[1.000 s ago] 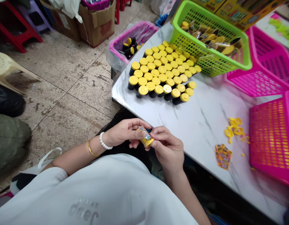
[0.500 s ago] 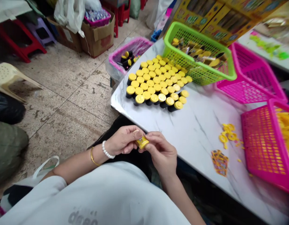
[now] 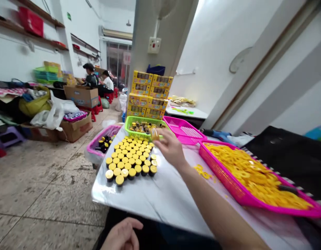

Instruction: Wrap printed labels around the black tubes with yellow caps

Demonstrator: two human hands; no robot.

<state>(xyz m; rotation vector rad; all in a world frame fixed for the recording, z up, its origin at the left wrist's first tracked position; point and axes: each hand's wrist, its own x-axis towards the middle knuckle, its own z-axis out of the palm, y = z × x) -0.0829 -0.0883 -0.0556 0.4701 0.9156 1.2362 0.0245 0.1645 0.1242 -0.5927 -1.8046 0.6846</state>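
Forearm point(image 3: 209, 205) is stretched forward across the white table point(image 3: 150, 205); right hand point(image 3: 170, 147) is bent inward, a small clear-and-yellow item point(image 3: 155, 134), blurred, pinched at its fingertips before the green basket point(image 3: 135, 133), near the far rows of yellow-capped tubes point(image 3: 127, 155). Left hand point(image 3: 121, 236) is held low, just off the table edge, fingers half curled; whether anything is gripped cannot be told.

Desk point(image 3: 170, 199): white, grey-veined top. Directly on it: closely grouped black tubes with yellow caps point(image 3: 129, 160), green basket point(image 3: 135, 133), pink baskets point(image 3: 222, 180), loose yellow pieces point(image 3: 201, 172).
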